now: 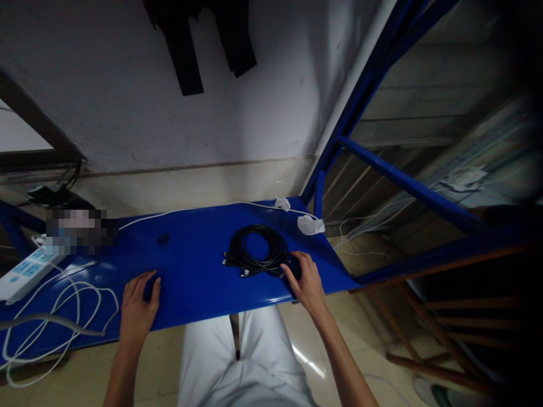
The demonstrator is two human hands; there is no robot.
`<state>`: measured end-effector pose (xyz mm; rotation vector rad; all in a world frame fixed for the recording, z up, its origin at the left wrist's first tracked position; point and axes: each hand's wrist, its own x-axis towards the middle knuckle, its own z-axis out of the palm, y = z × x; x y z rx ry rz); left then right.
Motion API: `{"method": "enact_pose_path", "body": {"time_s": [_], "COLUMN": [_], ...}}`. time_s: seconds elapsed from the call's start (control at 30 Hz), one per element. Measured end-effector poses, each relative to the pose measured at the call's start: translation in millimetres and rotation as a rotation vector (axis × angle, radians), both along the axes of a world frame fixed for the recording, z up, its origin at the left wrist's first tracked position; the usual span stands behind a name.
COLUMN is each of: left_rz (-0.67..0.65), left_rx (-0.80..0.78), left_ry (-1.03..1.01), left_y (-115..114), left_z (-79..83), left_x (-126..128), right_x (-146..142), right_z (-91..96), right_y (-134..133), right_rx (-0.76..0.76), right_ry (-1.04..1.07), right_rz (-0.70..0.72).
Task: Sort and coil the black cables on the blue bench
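A glossy blue metal shelf (pixel 195 254) runs across in front of me. My left hand (pixel 138 305) lies flat on its front edge with fingers stretched out, holding nothing. A coil of black cable (pixel 254 251) sits on the shelf to the right of the middle. My right hand (pixel 307 282) rests at the coil's right end, fingers curled over a dark part of the cable there. Its grip is partly hidden.
A white power strip (pixel 25 271) and loose white cords (pixel 63 316) cover the shelf's left end. Crumpled white bits (pixel 310 225) lie at the far right corner. A blue rack frame (pixel 407 181) rises on the right, with wooden slats (pixel 445 328) below it.
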<state>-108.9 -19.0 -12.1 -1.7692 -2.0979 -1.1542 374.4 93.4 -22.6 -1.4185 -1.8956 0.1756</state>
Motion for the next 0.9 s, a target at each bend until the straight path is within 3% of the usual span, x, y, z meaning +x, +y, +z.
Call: {"method": "enact_pose_path", "body": {"time_s": [0.6, 0.73, 0.9], "left_rz": [0.0, 0.067, 0.106], "left_rx": [-0.02, -0.023, -0.067], "left_ry": [0.005, -0.007, 0.029], "left_y": [0.2, 10.0, 48.6], "left_z": [0.3, -3.5, -9.7], "left_x": [-0.8, -22.9, -73.3], "right_x": [-0.2, -0.4, -0.4], "right_z": [0.4, 2.0, 4.4], "right_y": [-0.8, -2.2, -3.1], "right_rx": [-0.023, -0.042, -0.045], "right_ry": [0.003, 0.001, -0.001], "right_rz": [-0.011, -0.001, -0.004]}}
